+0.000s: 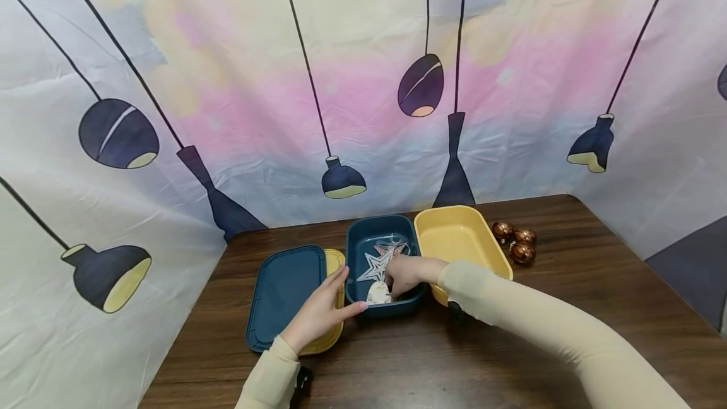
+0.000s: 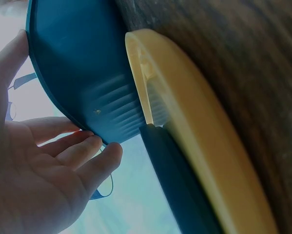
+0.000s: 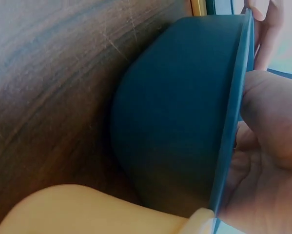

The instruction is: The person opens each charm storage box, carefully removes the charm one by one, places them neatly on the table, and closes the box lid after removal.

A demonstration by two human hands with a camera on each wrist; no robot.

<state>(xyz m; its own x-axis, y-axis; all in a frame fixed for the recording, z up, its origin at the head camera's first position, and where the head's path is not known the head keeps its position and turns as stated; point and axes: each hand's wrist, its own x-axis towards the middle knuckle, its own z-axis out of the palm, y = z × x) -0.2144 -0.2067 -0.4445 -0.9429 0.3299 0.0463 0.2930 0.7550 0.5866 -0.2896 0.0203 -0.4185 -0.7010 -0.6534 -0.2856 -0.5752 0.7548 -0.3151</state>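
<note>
A dark blue plastic box (image 1: 382, 226) stands at the middle of the table's back half. Inside it lie a white star ornament (image 1: 372, 268), a pinkish glittery star (image 1: 392, 248) and a whitish rounded ornament (image 1: 378, 293) near the front wall. My left hand (image 1: 320, 311) touches the box's rim at the left and front, its fingers mostly straight. Reaching in over the right rim, my right hand (image 1: 402, 273) is bent down beside the whitish ornament. Its fingertips are hidden, so whether it holds anything cannot be seen. In the right wrist view, the box wall (image 3: 180, 107) covers them.
A yellow box (image 1: 454, 238) adjoins the blue one on the right. Several shiny copper-coloured balls (image 1: 522, 252) lie beyond it. At left, a blue lid (image 1: 286, 292) overlaps a yellow lid (image 1: 324, 343). A printed cloth (image 1: 375, 118) hangs behind the wooden table (image 1: 397, 365).
</note>
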